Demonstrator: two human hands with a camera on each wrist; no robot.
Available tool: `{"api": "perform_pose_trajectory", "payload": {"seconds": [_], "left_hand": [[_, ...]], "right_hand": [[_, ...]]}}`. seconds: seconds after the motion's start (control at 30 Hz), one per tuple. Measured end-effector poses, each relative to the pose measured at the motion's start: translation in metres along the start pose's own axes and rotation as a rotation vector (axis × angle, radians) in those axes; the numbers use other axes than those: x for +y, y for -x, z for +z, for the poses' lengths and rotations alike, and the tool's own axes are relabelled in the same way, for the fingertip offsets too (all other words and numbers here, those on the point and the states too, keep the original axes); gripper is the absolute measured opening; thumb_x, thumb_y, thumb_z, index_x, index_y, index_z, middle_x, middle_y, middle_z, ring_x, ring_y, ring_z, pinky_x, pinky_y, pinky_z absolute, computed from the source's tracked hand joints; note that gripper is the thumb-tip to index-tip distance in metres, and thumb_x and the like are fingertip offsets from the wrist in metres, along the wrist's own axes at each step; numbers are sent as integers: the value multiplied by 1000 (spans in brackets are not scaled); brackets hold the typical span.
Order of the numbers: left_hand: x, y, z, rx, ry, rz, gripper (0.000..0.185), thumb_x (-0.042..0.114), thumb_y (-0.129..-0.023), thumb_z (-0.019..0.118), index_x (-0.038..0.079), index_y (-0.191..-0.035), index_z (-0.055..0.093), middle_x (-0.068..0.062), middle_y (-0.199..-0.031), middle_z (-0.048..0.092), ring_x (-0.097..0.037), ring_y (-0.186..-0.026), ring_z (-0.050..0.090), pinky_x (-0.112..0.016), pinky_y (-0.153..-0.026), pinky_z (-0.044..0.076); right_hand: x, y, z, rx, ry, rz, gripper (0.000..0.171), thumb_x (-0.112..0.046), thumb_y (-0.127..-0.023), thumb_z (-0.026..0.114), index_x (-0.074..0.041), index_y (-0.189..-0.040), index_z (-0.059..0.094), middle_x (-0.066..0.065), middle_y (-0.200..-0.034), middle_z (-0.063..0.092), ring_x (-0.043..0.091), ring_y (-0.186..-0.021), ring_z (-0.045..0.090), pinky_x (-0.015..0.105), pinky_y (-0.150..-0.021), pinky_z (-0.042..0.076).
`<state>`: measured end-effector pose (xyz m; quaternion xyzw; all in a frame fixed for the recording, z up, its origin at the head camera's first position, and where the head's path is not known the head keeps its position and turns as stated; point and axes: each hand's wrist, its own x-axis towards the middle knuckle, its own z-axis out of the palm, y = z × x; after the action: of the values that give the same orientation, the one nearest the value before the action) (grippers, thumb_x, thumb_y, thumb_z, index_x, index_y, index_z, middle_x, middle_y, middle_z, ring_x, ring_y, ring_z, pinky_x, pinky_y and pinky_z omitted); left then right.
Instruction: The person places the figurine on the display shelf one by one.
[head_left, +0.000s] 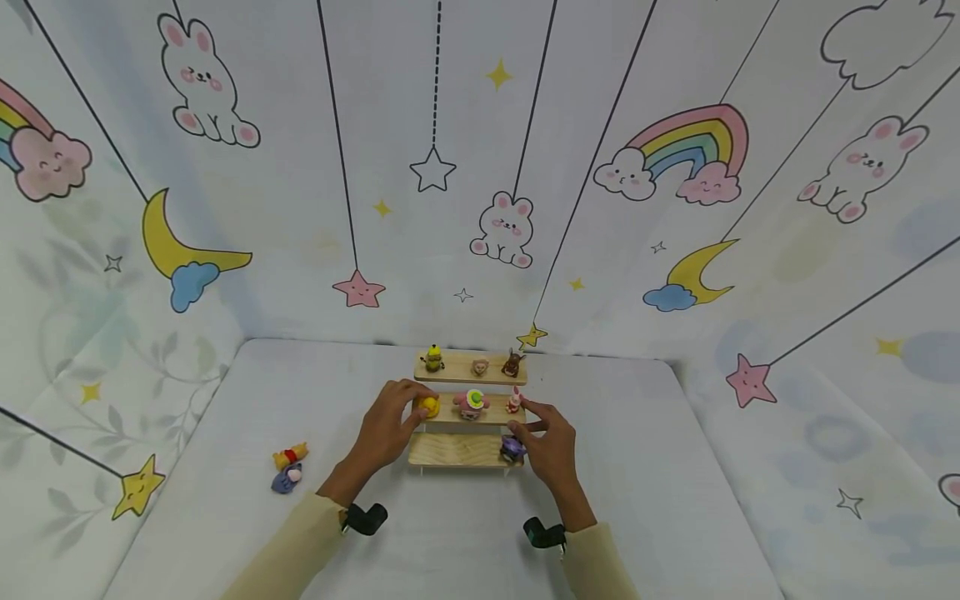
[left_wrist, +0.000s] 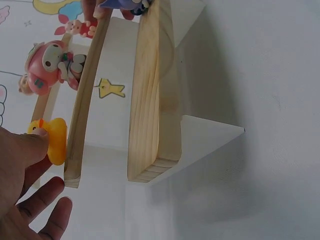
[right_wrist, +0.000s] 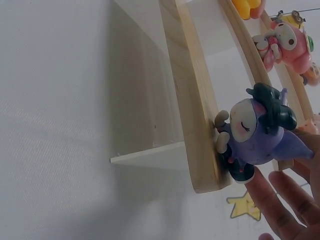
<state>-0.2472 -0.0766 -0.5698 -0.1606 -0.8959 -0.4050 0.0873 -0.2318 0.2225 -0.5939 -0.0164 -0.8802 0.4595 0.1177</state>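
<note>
My left hand (head_left: 388, 423) pinches a yellow rubber duck (left_wrist: 58, 141) between thumb and index finger at the left end of the middle shelf (head_left: 450, 414); the remaining fingers are spread loosely. At the other end of that shelf, my right hand (head_left: 551, 442) has its index fingertip against a small pink figurine (head_left: 513, 402) with long ears. Its thumb is lower, close to a purple figurine with a dark hat (right_wrist: 255, 132) seated on the bottom shelf (head_left: 453, 452); contact there is unclear. A pink figurine with a hood (head_left: 472, 403) sits between the duck and the long-eared figurine.
Three figurines stand on the top shelf (head_left: 450, 367): a yellow minion (head_left: 432, 359), a small pale one (head_left: 480, 366) and a brown one (head_left: 513, 363). Left on the white table (head_left: 337, 533) lie a yellow-and-red bear (head_left: 290, 455) and a blue-grey figurine (head_left: 286, 479).
</note>
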Motion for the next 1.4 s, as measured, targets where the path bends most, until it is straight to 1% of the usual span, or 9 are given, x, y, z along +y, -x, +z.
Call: {"api": "perform_pose_trajectory", "payload": {"seconds": [0.17,0.33,0.47,0.57,0.67,0.87,1.07,1.23,1.4], "left_hand": [[-1,0,1,6,-6,-1,30,15,-99,77,20,-128,74,1,-131,70,-20,-117,58,-45,-99,54],[-3,0,3,14,-22,2,38,16,-98,79,21,-135,72,1,-134,70,-20,-118,58,-44,-99,54],[-3,2,3,27,-24,-5,44,15,-96,81,22,-138,71,-1,-137,70,-25,-116,60,-41,-91,53],[-4,4,3,47,-34,-12,46,16,-94,83,22,-138,71,-1,-136,71,-24,-114,61,-38,-86,51],[-5,6,1,64,-45,-26,47,17,-93,85,23,-138,71,-1,-135,71,-22,-114,61,-36,-86,52],[-8,12,-8,62,-63,-60,51,21,-94,85,25,-141,69,0,-135,70,-20,-115,60,-38,-88,55],[-14,19,-18,66,-90,-84,53,22,-94,84,26,-145,66,-3,-138,69,-24,-116,61,-40,-90,56],[-23,27,-28,81,-109,-100,54,20,-94,84,23,-145,66,-6,-138,69,-28,-118,61,-46,-93,58],[-36,36,-37,99,-130,-134,54,17,-93,85,21,-144,67,-9,-138,69,-32,-119,60,-52,-95,58]], "right_hand": [[-1,0,0,1,12,2,48,-22,-91,87,-24,-137,73,3,-129,74,23,-95,79,25,-72,59],[0,0,0,1,15,4,50,-21,-90,87,-24,-138,73,3,-130,74,23,-96,78,25,-71,59],[-1,0,0,0,12,9,50,-22,-91,87,-25,-138,73,3,-130,74,23,-96,78,23,-70,57],[-1,0,0,-1,11,1,50,-21,-91,87,-24,-138,73,4,-131,74,24,-96,78,23,-69,57],[-3,1,-1,2,9,-5,50,-21,-91,87,-24,-138,73,4,-131,74,24,-96,78,23,-69,57],[-6,2,-2,0,7,-2,48,-21,-91,86,-24,-138,73,4,-130,74,24,-96,79,24,-71,59],[-5,2,-1,0,6,5,48,-22,-91,86,-25,-138,73,3,-130,74,23,-96,78,26,-73,60],[-3,1,-1,3,3,3,49,-22,-91,87,-26,-138,73,2,-130,74,23,-95,78,24,-70,59],[-2,1,-1,6,12,-2,49,-22,-90,87,-26,-138,73,3,-129,74,23,-95,79,24,-71,59]]}}
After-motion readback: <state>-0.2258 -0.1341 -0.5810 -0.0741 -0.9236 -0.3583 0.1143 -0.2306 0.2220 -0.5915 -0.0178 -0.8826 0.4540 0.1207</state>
